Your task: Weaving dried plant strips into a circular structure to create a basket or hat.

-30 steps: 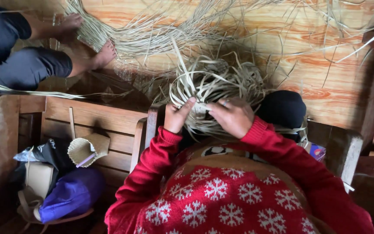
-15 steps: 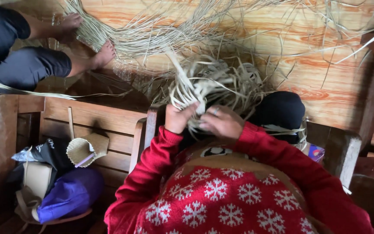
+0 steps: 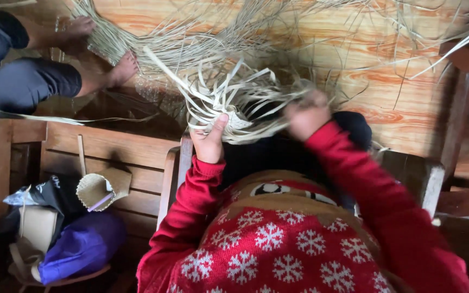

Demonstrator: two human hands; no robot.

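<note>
- The wooden floor fills the top of the view, strewn with loose pale straw strands that spread well beyond the fingers on every side.
- A wooden bench runs below and to the left of the fingers; the person in the red snowflake sweater sits against it.
- Another person's dark-trousered legs and bare feet rest on the straw, far to the upper left of the fingers.
- The half-woven straw piece, a bundle of flat pale strips fanning upward, now sits higher and further left than half a second ago, when both hands met close together over it.
- The left hand has its fingers closed around the base of the straw piece, thumb pressed on top.
- The right hand has swung out to the right and is blurred with motion; it appears closed on strands trailing from the bundle, though the blur makes the grip uncertain.
- Below and left of the left fingers lie a purple bag, a tan boxy package beside it, and grey crumpled plastic above.
- A small woven cone-shaped basket lies just above the purple bag, a thin lilac stick poking from its mouth.
</note>
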